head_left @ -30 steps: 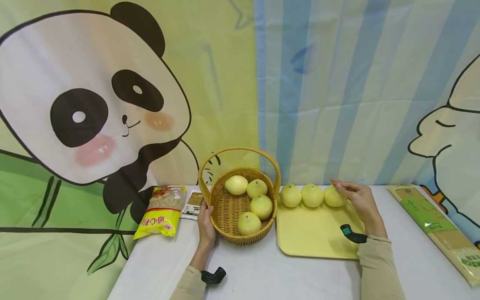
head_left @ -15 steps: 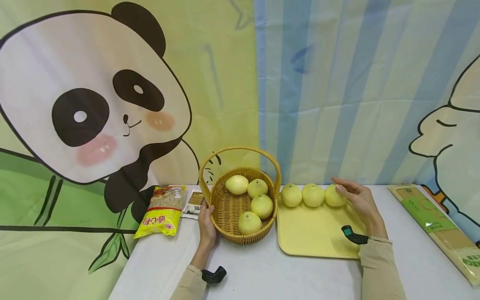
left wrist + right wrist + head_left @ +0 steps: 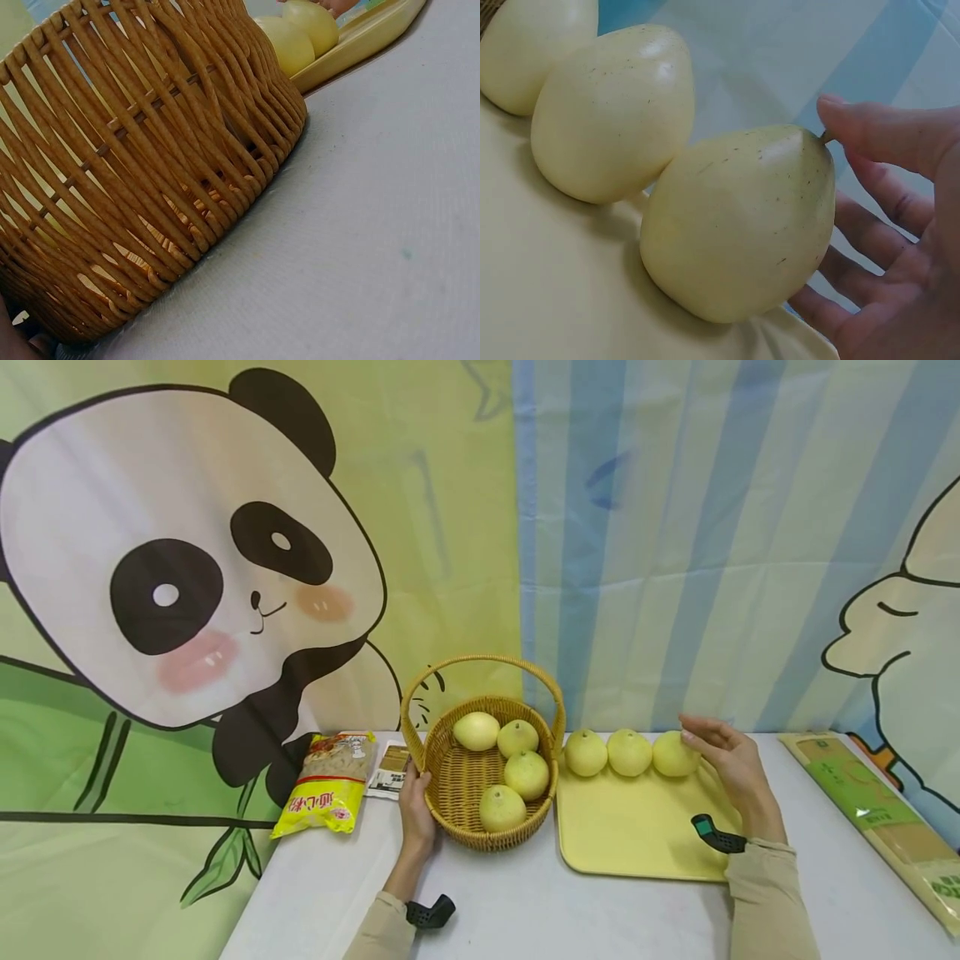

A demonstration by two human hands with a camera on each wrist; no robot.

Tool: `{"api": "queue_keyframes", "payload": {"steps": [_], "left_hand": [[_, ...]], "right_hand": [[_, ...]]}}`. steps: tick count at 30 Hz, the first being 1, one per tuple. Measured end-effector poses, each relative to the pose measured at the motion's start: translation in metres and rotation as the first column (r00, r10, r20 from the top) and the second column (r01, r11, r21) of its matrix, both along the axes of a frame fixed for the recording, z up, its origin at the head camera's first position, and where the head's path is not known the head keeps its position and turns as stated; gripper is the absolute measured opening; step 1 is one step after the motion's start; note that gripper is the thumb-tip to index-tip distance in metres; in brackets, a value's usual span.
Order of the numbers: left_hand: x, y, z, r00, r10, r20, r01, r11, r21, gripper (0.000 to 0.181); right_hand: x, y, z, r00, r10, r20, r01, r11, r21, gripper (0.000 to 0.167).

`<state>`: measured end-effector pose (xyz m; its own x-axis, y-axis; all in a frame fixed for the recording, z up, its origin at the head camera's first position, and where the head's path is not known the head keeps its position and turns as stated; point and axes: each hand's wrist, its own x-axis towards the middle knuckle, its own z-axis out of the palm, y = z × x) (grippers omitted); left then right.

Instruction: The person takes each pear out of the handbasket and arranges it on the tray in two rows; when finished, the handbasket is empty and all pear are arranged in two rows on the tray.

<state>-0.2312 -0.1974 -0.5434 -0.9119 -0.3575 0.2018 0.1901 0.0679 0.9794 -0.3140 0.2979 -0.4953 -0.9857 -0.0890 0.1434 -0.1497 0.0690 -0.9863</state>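
A round wicker basket with a tall arched handle holds several pale yellow-green pears. At its left side, my left hand grips the basket, thumb by the rim; the left wrist view shows mostly the basket's woven wall. Three more pears line the back of a yellow tray. Beside the rightmost pear, my right hand is spread with loose fingers. In the right wrist view, the thumb is near that pear's stem and some fingertips are hidden behind the pear.
A yellow bag of dry food and a small white-and-brown packet lie left of the basket on the white table. A long green-and-tan package lies at the right. A printed curtain hangs behind.
My right hand has shifted slightly right, off the rightmost pear, its fingers loosening. The pears stay in their row, and my left hand keeps its place at the basket.
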Motion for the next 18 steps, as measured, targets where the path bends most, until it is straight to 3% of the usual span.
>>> {"api": "queue_keyframes", "payload": {"steps": [4, 11, 18], "left_hand": [[0.000, 0.000, 0.002, 1.000, 0.002, 0.002, -0.002, 1.000, 0.003, 0.059], [-0.001, 0.002, 0.002, 1.000, -0.002, -0.003, 0.002, 1.000, 0.004, 0.060], [-0.001, 0.000, 0.001, 1.000, 0.006, 0.001, -0.006, 1.000, -0.004, 0.059]], "right_hand": [[-0.001, 0.000, 0.001, 1.000, -0.021, -0.003, 0.021, 0.994, 0.104, 0.045], [0.000, 0.003, 0.006, 0.997, -0.078, -0.016, 0.079, 0.944, 0.320, 0.053], [0.001, -0.002, 0.014, 0.993, -0.116, 0.008, 0.103, 0.909, 0.404, 0.057]]}}
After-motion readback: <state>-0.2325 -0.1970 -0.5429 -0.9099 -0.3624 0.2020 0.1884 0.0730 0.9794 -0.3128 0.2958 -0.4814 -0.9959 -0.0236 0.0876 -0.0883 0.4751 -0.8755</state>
